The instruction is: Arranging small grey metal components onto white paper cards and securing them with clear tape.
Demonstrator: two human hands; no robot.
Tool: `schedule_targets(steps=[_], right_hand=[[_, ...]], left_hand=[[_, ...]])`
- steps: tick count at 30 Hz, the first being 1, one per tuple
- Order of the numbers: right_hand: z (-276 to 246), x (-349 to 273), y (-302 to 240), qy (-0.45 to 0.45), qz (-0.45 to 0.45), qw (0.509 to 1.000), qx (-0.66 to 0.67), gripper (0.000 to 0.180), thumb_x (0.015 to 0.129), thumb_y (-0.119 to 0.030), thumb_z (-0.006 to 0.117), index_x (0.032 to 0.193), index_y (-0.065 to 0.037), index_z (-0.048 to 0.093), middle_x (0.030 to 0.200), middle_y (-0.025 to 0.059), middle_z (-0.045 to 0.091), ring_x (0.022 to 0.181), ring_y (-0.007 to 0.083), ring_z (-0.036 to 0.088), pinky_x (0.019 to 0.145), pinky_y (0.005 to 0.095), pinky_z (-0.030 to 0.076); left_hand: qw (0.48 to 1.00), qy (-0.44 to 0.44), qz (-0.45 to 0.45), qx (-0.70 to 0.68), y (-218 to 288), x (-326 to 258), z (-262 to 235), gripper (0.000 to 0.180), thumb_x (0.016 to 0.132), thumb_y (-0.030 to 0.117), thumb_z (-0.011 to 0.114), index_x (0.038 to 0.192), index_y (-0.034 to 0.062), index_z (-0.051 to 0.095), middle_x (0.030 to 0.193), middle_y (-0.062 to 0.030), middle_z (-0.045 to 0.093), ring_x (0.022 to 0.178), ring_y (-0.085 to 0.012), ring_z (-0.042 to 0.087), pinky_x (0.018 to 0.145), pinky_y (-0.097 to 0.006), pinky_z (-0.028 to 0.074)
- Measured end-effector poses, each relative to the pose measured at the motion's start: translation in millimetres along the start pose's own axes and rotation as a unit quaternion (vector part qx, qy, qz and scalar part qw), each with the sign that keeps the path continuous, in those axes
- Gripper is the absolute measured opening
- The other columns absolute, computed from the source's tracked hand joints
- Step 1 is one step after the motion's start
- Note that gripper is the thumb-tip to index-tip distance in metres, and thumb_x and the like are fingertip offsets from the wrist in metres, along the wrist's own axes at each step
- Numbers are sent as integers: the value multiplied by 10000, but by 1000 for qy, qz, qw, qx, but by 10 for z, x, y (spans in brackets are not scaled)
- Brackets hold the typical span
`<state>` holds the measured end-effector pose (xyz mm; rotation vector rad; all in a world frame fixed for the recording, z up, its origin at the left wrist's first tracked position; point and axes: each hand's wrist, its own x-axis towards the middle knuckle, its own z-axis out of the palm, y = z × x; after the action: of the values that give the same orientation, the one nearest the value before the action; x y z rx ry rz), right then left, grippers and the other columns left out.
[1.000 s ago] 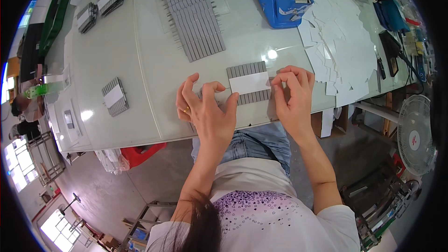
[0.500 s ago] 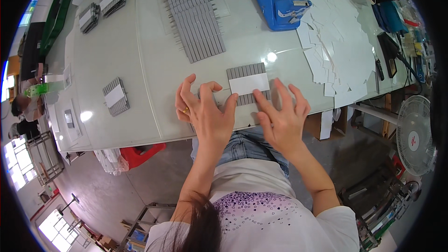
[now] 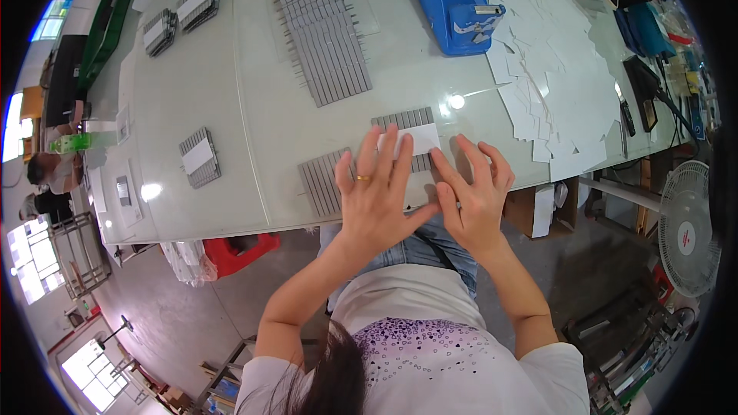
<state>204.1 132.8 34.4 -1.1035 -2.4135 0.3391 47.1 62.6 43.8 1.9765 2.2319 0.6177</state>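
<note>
A block of grey strips (image 3: 407,116) lies in front of me with a white paper label (image 3: 424,138) across its middle. My left hand (image 3: 378,192) lies over the label's left part, fingers spread and a ring on one of them. Beside the label's right end, my right hand (image 3: 475,192) has its fingers apart, its index fingertip at the block's edge. A second block of grey strips (image 3: 321,183), without a label, sits to the left, partly under my left hand. Neither hand grips anything; part of the labelled block is hidden by the left fingers.
Farther off lies a long row of grey strips (image 3: 327,46). A blue tape dispenser (image 3: 460,19) stands right of it, beside scattered white paper pieces (image 3: 550,92). Labelled bundles (image 3: 200,157) lie at the left. A fan (image 3: 686,230) stands beyond the table's right edge.
My left hand has moved right onto the labelled block, fingers now stretched over the label. The unlabelled block it covered shows more. My right hand stays nearly in place.
</note>
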Motion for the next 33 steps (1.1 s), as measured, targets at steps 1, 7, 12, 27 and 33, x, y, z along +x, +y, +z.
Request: schedule_targets(steps=[1,7,12,27,33], right_hand=[[-5,-16,24,14,-8,999,28,338,890,-251,602,1203,-171,699,1322,102,552,1198,344,442,995,442,306],[-137,-36,225,61,3,995,75,351,918,-203,541,1218,-85,678,1275,127,574,1156,347,470,1002,441,358],[-209,5,323,77,11,996,48,371,988,-142,409,1245,2,635,1263,146,578,1168,326,474,1020,425,363],[-40,106,-20,34,-56,994,85,331,964,-117,456,1199,3,656,1218,150,599,1152,340,488,991,436,386],[-71,31,70,42,-42,997,46,298,919,-130,538,1159,-10,666,1189,165,595,1105,354,510,965,445,399]], left_hand=[[1000,2,0,1,-9,0,14,684,781,439,724,1337,81,552,1447,-102,454,1383,-277,356,1078,-518,177],[994,12,74,85,-129,-261,151,564,829,400,685,1292,89,601,1380,-61,558,1363,-234,437,1121,-512,127],[958,29,275,74,-154,-484,68,409,852,215,630,1256,156,641,1258,-8,651,1225,-178,585,1028,-492,359],[941,134,6,311,-2588,-710,-1243,515,774,4,661,1273,114,598,1268,13,625,1226,-171,558,1085,-474,309],[943,31,10,332,-2899,-1058,-1286,480,914,76,546,1389,34,491,1419,-117,524,1355,-277,453,1128,-500,268]])
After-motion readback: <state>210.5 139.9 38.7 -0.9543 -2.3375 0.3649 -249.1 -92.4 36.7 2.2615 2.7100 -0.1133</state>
